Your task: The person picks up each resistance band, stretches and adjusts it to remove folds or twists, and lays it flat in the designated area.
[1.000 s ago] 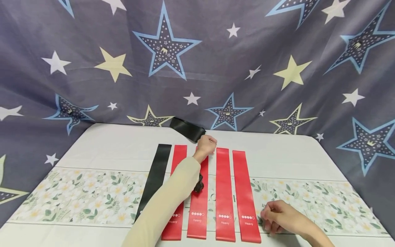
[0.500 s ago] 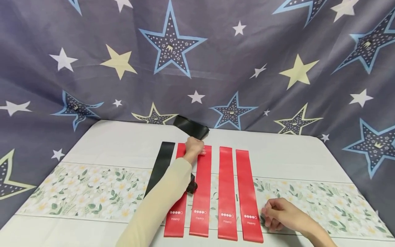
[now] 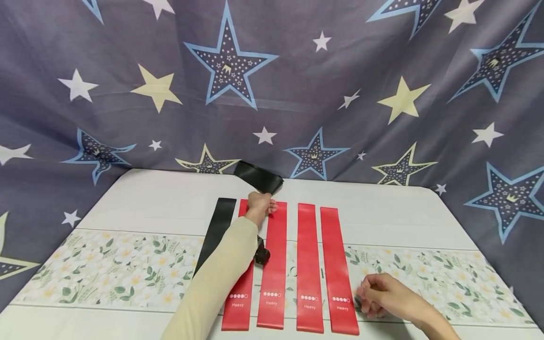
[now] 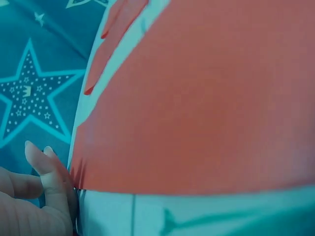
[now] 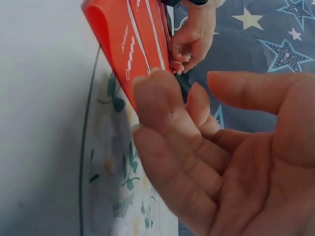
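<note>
Red resistance bands printed "Heavy", several side by side, lie flat lengthwise on the table; the leftmost red band [image 3: 236,307] is partly under my left forearm. My left hand [image 3: 259,204] is over the far ends of that band and the second red band [image 3: 272,283]. In the left wrist view its loosely bent fingers [image 4: 55,182] are right at a red band's end corner. A black band [image 3: 218,226] lies left of the red ones. Beside the rightmost red band [image 3: 340,283], my right hand [image 3: 388,297] holds nothing, its fingers relaxed and slightly bent.
Another black band [image 3: 258,177], folded, lies at the table's back edge against the star-patterned curtain [image 3: 297,94]. A floral strip [image 3: 127,274] runs across the white table [image 3: 382,208]. A small black camera [image 3: 261,255] is on my left wrist.
My left hand has moved left, from the far end of the second red band toward that of the leftmost one. The right hand and the bands stay about where they were.
</note>
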Available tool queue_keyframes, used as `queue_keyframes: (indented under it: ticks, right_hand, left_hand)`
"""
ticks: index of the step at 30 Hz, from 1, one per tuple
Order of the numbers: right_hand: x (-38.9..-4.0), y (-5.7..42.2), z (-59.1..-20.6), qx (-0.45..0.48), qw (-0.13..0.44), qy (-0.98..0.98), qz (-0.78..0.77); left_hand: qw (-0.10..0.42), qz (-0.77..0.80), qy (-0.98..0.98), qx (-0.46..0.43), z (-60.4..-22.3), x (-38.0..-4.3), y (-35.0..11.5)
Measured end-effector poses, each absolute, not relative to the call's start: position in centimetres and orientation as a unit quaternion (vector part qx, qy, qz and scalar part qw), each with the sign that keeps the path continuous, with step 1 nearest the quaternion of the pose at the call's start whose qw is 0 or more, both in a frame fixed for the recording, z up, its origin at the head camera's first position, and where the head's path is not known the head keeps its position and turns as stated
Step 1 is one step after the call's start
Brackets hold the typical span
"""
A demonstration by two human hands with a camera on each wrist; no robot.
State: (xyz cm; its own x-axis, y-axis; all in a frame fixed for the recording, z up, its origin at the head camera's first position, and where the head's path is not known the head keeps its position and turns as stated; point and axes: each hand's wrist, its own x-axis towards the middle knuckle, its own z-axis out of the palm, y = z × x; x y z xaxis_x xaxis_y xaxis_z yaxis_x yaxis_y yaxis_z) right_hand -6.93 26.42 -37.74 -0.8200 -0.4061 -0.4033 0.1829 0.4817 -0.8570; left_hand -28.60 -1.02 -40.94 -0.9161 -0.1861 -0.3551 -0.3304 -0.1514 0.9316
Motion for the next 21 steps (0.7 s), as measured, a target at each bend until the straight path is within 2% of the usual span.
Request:
queue_keyframes:
  ticks: [8, 21]
  right_hand:
    - [-6.9, 26.4, -37.9, -0.076, 0.291, 0.805, -0.511]
    - [-6.6, 26.7, -38.0, -0.051, 0.291, 0.811, -0.506]
  left_hand:
    - [0.086, 0.757, 0.607, -0.226, -40.7, -29.2, -1.7]
    - [0.084, 0.801, 0.538, -0.247, -40.4, -30.1, -1.3]
